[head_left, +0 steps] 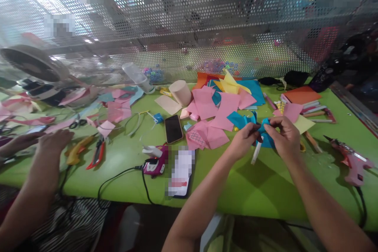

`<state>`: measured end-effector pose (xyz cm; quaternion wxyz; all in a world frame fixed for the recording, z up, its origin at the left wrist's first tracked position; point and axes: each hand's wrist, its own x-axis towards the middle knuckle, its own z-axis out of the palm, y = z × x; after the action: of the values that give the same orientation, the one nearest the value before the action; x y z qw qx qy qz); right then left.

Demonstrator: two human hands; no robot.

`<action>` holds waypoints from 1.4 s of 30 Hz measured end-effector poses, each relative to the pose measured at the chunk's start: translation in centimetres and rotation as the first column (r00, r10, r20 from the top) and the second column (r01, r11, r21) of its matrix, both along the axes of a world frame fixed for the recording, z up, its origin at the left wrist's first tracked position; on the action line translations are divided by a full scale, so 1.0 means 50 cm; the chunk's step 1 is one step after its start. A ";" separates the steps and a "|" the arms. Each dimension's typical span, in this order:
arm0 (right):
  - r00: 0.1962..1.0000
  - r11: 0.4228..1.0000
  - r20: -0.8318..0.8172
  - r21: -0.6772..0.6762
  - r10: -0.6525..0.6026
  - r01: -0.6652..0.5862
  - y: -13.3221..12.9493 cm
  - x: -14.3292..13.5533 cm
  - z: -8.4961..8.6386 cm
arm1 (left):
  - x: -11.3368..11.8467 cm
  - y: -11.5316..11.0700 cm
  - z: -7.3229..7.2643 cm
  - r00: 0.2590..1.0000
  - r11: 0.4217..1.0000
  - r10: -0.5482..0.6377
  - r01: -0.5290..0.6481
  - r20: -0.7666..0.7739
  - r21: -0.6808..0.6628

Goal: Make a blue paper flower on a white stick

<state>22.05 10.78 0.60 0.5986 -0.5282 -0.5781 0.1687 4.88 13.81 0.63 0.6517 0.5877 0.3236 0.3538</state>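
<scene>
Above the right half of the green table, my left hand (pixel 245 140) and my right hand (pixel 284 134) are close together. Both pinch a folded blue craft piece (pixel 264 125), thumbs and fingertips pressed on it. From below my left fingers a thin white stick (pixel 256 152) slants down; whether it is fixed to the blue piece is hidden. More blue material shows behind and between my hands, partly covered by them. Pink craft sheets (pixel 226 111) lie just beyond my left hand. To the right of my right hand rests a pink glue gun (pixel 351 161).
Two phones, one dark (pixel 173 129) and one lit (pixel 181 173), lie left of my arms, beside a purple power strip (pixel 156 161) with cords. A co-worker's arms (pixel 49 157) reach in at left, near a yellow glue gun (pixel 77 149) and red-handled pliers (pixel 97 153). Perforated metal mesh (pixel 189 23) stands behind.
</scene>
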 end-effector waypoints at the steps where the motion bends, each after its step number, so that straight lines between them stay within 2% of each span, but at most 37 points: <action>1: 1.000 1.000 -0.005 0.003 -0.012 0.012 0.000 -0.002 0.000 | 0.000 -0.002 0.002 1.000 1.000 -0.001 0.001 -0.003 -0.002; 7: 0.999 0.998 -0.006 0.031 -0.054 0.054 0.000 -0.011 0.002 | 0.005 -0.010 -0.002 1.000 0.999 0.012 -0.011 -0.024 0.032; 14: 0.995 0.995 -0.025 0.011 -0.099 0.099 -0.004 -0.018 0.001 | 0.012 -0.033 0.011 0.946 0.963 0.202 -0.144 -0.253 0.226; 19: 0.990 0.997 -0.118 -0.011 -0.083 0.082 -0.006 -0.020 -0.002 | 0.013 -0.039 0.015 0.925 0.950 0.205 -0.109 -0.320 0.293; 21: 0.980 1.000 -0.199 -0.018 -0.010 0.006 -0.004 -0.015 0.001 | 0.013 -0.033 0.009 0.939 0.960 0.174 -0.095 -0.297 0.262; 24: 0.958 0.987 -0.255 -0.051 0.132 -0.150 0.001 0.001 0.012 | 0.008 -0.020 0.003 0.979 0.985 0.101 -0.073 -0.177 0.158; 27: 0.949 0.974 -0.259 -0.090 0.177 -0.206 0.007 0.022 0.021 | -0.005 -0.012 0.009 0.999 0.999 0.031 -0.030 -0.019 0.035; 31: 0.956 0.962 -0.153 -0.068 0.252 -0.264 0.008 0.041 0.029 | -0.022 -0.009 0.022 0.992 0.988 -0.012 0.031 0.128 -0.152; 35: 0.931 0.929 -0.083 -0.082 0.356 -0.362 0.001 0.040 0.035 | -0.029 -0.008 0.026 0.985 0.962 -0.036 0.080 0.169 -0.260; 39: 0.950 0.946 -0.088 -0.101 0.299 -0.307 -0.003 0.035 0.035 | -0.030 -0.009 0.026 0.984 0.961 -0.067 0.108 0.165 -0.255; 42: 0.972 0.968 -0.046 -0.091 0.232 -0.235 -0.003 0.035 0.027 | -0.031 -0.011 0.027 0.986 0.975 -0.074 0.103 0.151 -0.195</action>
<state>23.80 10.65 1.96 0.5586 -0.4814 -0.6171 0.2748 3.32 13.23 1.99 0.7446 0.5056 0.2838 0.3307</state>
